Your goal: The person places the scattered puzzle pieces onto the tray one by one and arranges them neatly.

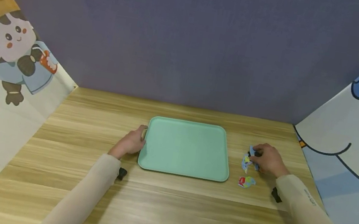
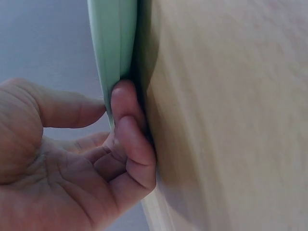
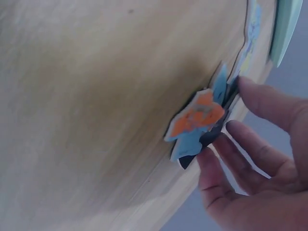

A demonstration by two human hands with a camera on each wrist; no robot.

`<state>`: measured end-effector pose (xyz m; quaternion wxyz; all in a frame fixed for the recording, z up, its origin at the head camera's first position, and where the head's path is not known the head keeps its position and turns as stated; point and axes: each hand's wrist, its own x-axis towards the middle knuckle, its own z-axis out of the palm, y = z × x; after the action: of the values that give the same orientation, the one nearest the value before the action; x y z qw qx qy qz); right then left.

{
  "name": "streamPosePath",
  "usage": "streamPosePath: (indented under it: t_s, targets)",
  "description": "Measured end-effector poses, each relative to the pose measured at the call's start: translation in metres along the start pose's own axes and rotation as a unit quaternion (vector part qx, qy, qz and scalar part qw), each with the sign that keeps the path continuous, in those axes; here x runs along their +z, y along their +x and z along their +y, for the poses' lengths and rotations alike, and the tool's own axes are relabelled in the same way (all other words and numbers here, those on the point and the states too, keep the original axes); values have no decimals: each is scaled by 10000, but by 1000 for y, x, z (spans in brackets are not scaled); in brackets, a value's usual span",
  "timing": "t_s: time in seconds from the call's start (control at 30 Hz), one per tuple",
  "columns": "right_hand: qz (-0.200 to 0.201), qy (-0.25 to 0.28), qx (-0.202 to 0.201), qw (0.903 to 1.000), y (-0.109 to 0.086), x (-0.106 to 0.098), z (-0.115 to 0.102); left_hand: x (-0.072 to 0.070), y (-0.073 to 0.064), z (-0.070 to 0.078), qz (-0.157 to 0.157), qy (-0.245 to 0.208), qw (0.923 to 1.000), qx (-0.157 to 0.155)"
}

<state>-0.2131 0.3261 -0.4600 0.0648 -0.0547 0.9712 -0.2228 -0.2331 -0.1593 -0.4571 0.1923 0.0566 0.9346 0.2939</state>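
Over toward the table's [image 1: 163, 211] right edge, the right hand [image 1: 270, 159] has its fingers [image 3: 212, 175] pinched on a blue-and-orange cutout [image 3: 199, 115]; just beside lies a blue-and-yellow cutout [image 1: 245, 163], with a red-and-green cutout [image 1: 246, 182] closer to the near edge. The left hand's [image 1: 131, 142] fingers clamp the left rim of a pale green tray [image 1: 186, 148], flat toward the far edge.

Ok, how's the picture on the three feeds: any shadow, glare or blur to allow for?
Head view: soft shadows under the beige sleeves on the striped wooden tabletop, no strong glare on the pale green rectangular tray; left wrist: dark shadow along the tray's underside, wood grain blurred; right wrist: print on the flat orange-patterned piece looks smudged, fine detail unreadable.
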Motion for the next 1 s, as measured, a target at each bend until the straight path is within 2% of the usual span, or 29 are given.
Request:
streamPosePath:
  t_s: [0.27, 0.63, 1.0]
  targets:
    - [103, 259, 184, 9994, 1, 1, -7, 0, 0, -2, -62, -144, 9998, 85]
    - [533, 809, -321, 9948, 3, -1, -48, 1, 1, -5, -100, -212, 9996, 130]
    - [729, 942, -513, 9916, 8, -2, -53, -2, -1, -1, -108, -203, 9997, 98]
